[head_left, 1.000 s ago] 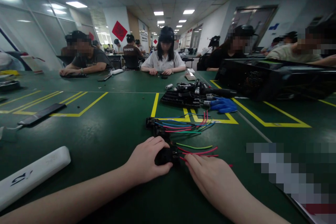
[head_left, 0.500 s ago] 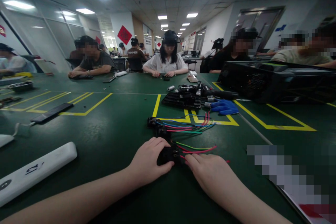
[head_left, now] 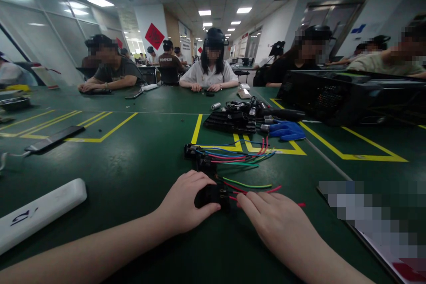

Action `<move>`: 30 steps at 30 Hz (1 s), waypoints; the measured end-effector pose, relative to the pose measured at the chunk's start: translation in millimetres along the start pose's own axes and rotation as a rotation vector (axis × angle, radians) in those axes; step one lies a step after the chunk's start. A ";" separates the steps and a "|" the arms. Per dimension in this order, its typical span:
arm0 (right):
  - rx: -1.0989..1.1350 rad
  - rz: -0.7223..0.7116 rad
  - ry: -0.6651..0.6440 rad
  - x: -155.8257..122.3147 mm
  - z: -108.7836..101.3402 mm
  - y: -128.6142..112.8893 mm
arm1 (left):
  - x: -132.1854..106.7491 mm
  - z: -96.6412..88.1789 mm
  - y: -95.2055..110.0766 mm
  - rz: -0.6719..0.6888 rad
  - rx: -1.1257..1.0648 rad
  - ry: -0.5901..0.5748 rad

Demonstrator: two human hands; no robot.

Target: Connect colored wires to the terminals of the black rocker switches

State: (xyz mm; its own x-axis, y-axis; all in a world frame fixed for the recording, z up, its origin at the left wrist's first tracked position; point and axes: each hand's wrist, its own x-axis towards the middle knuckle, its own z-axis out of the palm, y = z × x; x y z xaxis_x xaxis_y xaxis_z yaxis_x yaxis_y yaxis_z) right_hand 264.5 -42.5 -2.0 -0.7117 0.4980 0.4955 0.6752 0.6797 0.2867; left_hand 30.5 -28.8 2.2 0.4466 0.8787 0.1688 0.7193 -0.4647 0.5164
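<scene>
My left hand is wrapped around a small black connector block, with thumb and fingers on either side of it. Small metal contacts show on the block's right face, where red wires come out. My right hand pinches one red wire close to the block; its red end sticks out past the hand. A yellow-green wire lies just behind. Further back, touching or close to my left fingers, more black connectors carry a bundle of blue, red and green wires.
A pile of black parts and metal cylinders lies behind, beside a blue glove. A large black case stands at right. A white power bank and phone lie left. Several people sit around the green table.
The view has shifted slightly. My right hand sits a little further right, and more red wire end shows beyond it. My left hand keeps its hold on the connector block.
</scene>
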 end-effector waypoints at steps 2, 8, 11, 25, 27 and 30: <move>0.009 -0.017 -0.029 -1.3 3.6 1.3 | -0.2 -0.3 0.9 -0.008 0.010 0.000; 0.001 -0.054 -0.067 -3.2 9.0 3.9 | 0.4 -2.1 2.9 -0.044 0.022 -0.029; -0.030 -0.077 -0.036 -0.5 3.3 6.1 | 1.0 -2.4 3.1 -0.050 0.029 -0.035; -0.075 -0.058 -0.037 -1.5 0.0 3.5 | 1.2 -2.7 4.9 -0.058 0.091 -0.037; -0.062 -0.058 -0.064 -2.9 2.5 1.7 | 1.3 -2.7 4.1 -0.054 0.092 -0.033; -0.056 -0.058 -0.087 -4.2 4.5 1.6 | 2.0 -3.0 3.0 -0.048 0.089 -0.039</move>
State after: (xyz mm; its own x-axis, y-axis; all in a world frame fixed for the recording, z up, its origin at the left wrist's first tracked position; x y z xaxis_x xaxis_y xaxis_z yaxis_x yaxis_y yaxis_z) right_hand 267.7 -41.1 -7.2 -0.7625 0.5054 0.4039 0.6403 0.6788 0.3595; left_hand 32.0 -28.1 6.6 0.4290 0.8963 0.1120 0.7843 -0.4311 0.4461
